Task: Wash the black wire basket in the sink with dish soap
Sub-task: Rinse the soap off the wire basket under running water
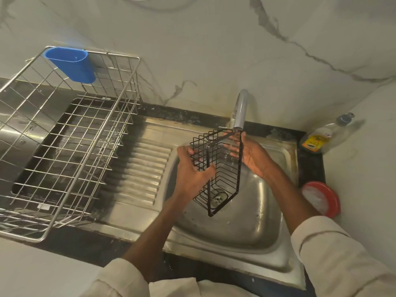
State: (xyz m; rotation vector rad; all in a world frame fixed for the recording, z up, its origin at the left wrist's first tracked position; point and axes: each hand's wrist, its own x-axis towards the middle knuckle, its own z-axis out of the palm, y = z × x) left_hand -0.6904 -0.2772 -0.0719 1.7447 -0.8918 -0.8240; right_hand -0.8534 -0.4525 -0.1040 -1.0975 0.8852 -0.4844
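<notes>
Nearest the camera: two pale rolled-up sleeves (334, 260), forearms reaching forward over a stainless steel sink (242, 234).

Held upright above the sink bowl, directly under the spout of a grey tap (241, 110): one black wire basket (216, 170), long and narrow, tilted so its lower end hung over the drain (217, 197). Gripped on its left side by the left hand (190, 168), fingers curled round the wires, thumb hooked through the mesh. Supported on its right side by the right hand (250, 155), palm against the rim, fingers fairly straight and partly hidden behind the wires. Seemingly a thin stream of water falling inside the basket; hard to tell for certain.

Judged light and rigid, not fragile, but likely slippery once wet and soapy. Best held by the thick outer rim wire rather than the thin mesh, one hand on each long side.

Counted: one tap, one drain. To the left, on the ribbed draining board (139, 168), one large steel wire dish rack (64, 146), with one blue plastic cutlery holder (71, 64) hooked on its back edge. To the right, on the counter, one clear dish soap bottle (323, 138) with a yellow label, lying well apart from the basket, and one red round tub (321, 199) of white contents just beside the sink.
</notes>
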